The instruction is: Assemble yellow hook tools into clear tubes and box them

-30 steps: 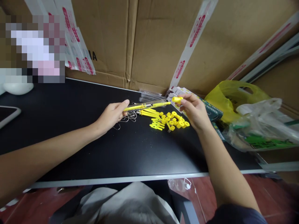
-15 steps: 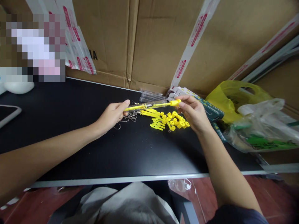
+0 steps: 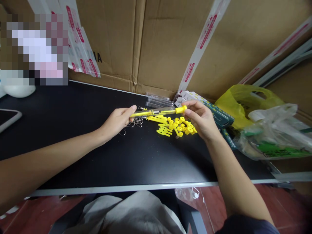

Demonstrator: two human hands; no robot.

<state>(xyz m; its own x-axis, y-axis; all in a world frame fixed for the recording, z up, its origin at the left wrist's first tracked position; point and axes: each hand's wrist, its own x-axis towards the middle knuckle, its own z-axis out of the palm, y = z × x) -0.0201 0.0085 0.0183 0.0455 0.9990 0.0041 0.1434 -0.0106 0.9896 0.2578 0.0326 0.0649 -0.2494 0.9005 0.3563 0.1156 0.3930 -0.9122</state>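
Note:
My left hand (image 3: 115, 123) pinches the left end of a slim clear plastic tube (image 3: 168, 110) with yellow and metal parts inside. At the tube's right end, a yellow cap (image 3: 180, 110) meets its mouth, and my right hand (image 3: 202, 118) grips that cap between thumb and fingers. Whether the cap is fully seated I cannot tell. Below the tube lie loose yellow caps (image 3: 188, 130), small flat yellow pieces (image 3: 164, 131) and long yellow sticks (image 3: 158, 119). Several metal hooks (image 3: 137, 123) sit close by my left fingertips.
Clear empty tubes (image 3: 158, 101) lie at the back of the black table (image 3: 117, 159). Green and white boxes (image 3: 216, 114), a yellow plastic bag (image 3: 226, 100) and a clear bag (image 3: 275, 130) occupy the right. Large cardboard (image 3: 165, 42) stands behind. A white-edged device (image 3: 18, 114) rests at left.
My right hand has moved slightly left, bringing the yellow cap against the tube's end. The thin yellow piece attached to the cap has slid into the tube. My left hand has barely moved.

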